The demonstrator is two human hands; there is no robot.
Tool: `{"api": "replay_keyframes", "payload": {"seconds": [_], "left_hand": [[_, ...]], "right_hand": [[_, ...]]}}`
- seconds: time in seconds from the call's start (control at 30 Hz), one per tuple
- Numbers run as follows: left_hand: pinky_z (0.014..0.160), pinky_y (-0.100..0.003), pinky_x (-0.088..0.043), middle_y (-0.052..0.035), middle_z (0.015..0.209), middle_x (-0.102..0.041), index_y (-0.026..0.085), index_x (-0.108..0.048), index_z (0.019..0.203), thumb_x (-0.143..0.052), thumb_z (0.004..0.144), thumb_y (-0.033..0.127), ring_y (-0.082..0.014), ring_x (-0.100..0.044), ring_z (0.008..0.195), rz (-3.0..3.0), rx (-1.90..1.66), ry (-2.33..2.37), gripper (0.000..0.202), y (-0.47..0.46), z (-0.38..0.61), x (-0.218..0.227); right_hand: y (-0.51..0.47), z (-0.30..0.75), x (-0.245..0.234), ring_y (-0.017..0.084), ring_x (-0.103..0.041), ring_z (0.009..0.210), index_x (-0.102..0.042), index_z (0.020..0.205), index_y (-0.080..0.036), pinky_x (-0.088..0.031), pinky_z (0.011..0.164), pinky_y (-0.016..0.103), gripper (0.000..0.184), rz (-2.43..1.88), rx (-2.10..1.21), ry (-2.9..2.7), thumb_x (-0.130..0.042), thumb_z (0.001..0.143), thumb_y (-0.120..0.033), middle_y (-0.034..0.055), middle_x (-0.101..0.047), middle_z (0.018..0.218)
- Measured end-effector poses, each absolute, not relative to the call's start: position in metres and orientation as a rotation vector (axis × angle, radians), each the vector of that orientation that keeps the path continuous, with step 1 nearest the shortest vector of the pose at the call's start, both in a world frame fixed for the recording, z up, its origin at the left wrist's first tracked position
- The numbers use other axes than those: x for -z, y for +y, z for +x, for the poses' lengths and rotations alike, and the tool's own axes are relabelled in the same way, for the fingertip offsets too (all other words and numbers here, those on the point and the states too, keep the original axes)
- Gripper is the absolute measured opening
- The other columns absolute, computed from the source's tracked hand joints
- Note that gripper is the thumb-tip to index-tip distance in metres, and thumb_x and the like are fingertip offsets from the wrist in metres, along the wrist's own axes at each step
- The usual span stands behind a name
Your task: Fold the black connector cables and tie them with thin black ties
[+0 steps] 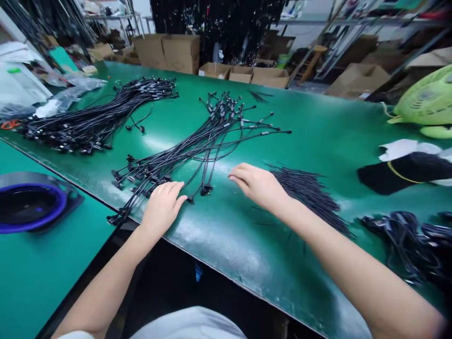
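All positions are stated relative to the central cable bundle (197,146), which lies on the workbench mat (318,122). A second cable bundle (95,117) lies to its left on the same mat. A sheaf of thin wires (307,197) lies to its right, and a heap of coiled cable (399,245) lies farther right. Cardboard boxes (165,52) stand behind it, beyond the mat. The left hand (162,209) rests on its near end, and the right hand (259,186) lies between it and the sheaf.

cables (169,162) block L hand (162,209), wires (303,197) block R (259,187)
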State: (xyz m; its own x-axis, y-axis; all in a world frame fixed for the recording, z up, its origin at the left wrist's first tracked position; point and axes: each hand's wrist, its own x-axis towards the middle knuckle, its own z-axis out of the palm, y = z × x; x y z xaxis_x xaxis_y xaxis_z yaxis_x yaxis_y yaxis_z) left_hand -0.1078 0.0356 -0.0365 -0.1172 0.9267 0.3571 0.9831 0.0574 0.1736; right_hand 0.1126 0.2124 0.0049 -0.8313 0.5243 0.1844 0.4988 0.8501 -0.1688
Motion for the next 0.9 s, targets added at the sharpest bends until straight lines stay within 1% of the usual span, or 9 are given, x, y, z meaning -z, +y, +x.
{"api": "replay_keyframes", "payload": {"seconds": [0.1,0.33,0.47,0.53,0.63,0.73,0.8,0.87,0.9], "left_hand": [[0.093,-0.043,-0.050,-0.0122,0.113,-0.069,0.014,-0.060,0.120,-0.050,0.095,0.027,-0.0262,-0.062,0.105,-1.944,0.670,-2.155,0.030,0.015,-0.112,0.045],[0.093,-0.041,-0.051,-0.0077,0.101,-0.073,0.016,-0.067,0.101,-0.053,0.092,0.016,-0.0227,-0.063,0.102,-1.981,0.943,-2.004,0.017,0.004,-0.113,0.071],[0.091,-0.039,-0.053,-0.0061,0.097,-0.073,0.016,-0.066,0.101,-0.056,0.089,0.014,-0.0209,-0.064,0.099,-1.957,1.100,-1.880,0.016,-0.002,-0.116,0.064],[0.093,-0.038,-0.053,-0.0050,0.098,-0.073,0.018,-0.065,0.106,-0.057,0.088,0.011,-0.0200,-0.065,0.101,-1.921,1.147,-1.818,0.020,-0.015,-0.123,0.056],[0.093,-0.038,-0.052,-0.0085,0.109,-0.071,0.019,-0.059,0.120,-0.061,0.087,0.014,-0.0219,-0.063,0.107,-1.680,1.023,-2.011,0.033,-0.043,-0.143,0.045],[0.088,-0.041,-0.052,-0.0129,0.116,-0.067,0.017,-0.053,0.130,-0.060,0.091,0.028,-0.0263,-0.061,0.106,-1.511,0.724,-2.348,0.042,-0.066,-0.164,0.041],[0.084,-0.040,-0.051,-0.0114,0.110,-0.068,0.018,-0.056,0.127,-0.055,0.093,0.030,-0.0258,-0.061,0.099,-1.537,0.614,-2.439,0.035,-0.072,-0.173,0.042],[0.082,-0.037,-0.051,-0.0096,0.103,-0.068,0.019,-0.062,0.117,-0.051,0.095,0.025,-0.0235,-0.060,0.094,-1.540,0.639,-2.427,0.026,-0.072,-0.177,0.043],[0.082,-0.036,-0.051,-0.0094,0.101,-0.068,0.019,-0.064,0.113,-0.050,0.095,0.023,-0.0225,-0.059,0.093,-1.517,0.669,-2.403,0.023,-0.070,-0.178,0.042]], "right_hand": [[0.222,0.064,-0.005,0.019,-0.065,0.092,-0.069,0.099,-0.018,-0.049,0.078,0.030,0.027,-0.705,-0.190,-2.820,-0.044,0.097,-0.028,0.0070,-0.068,0.107],[0.228,-0.002,0.014,0.020,-0.065,0.093,-0.069,0.098,-0.018,-0.050,0.078,0.031,0.026,-0.535,-0.294,-2.856,-0.045,0.096,-0.027,0.0067,-0.068,0.106],[0.228,-0.026,0.023,0.020,-0.065,0.094,-0.068,0.099,-0.019,-0.050,0.080,0.031,0.025,-0.470,-0.334,-2.856,-0.045,0.096,-0.027,0.0064,-0.068,0.107],[0.227,-0.034,0.024,0.020,-0.064,0.096,-0.068,0.101,-0.018,-0.050,0.082,0.031,0.024,-0.433,-0.343,-2.833,-0.046,0.096,-0.026,0.0068,-0.067,0.109],[0.220,-0.043,0.022,0.021,-0.064,0.096,-0.067,0.105,-0.018,-0.051,0.081,0.032,0.023,-0.399,-0.342,-2.791,-0.047,0.095,-0.024,0.0081,-0.065,0.109],[0.202,-0.052,0.019,0.020,-0.062,0.095,-0.066,0.108,-0.018,-0.051,0.079,0.031,0.024,-0.306,-0.329,-2.767,-0.045,0.096,-0.025,0.0090,-0.064,0.107],[0.190,-0.061,0.018,0.020,-0.060,0.097,-0.062,0.116,-0.019,-0.050,0.079,0.032,0.028,-0.215,-0.280,-2.770,-0.043,0.097,-0.025,0.0103,-0.062,0.112],[0.188,-0.071,0.018,0.022,-0.058,0.098,-0.057,0.125,-0.018,-0.047,0.078,0.034,0.033,-0.194,-0.151,-2.810,-0.043,0.095,-0.022,0.0129,-0.060,0.119],[0.191,-0.076,0.019,0.024,-0.057,0.096,-0.058,0.124,-0.017,-0.046,0.076,0.035,0.034,-0.225,-0.064,-2.846,-0.043,0.094,-0.020,0.0142,-0.060,0.119]]}}
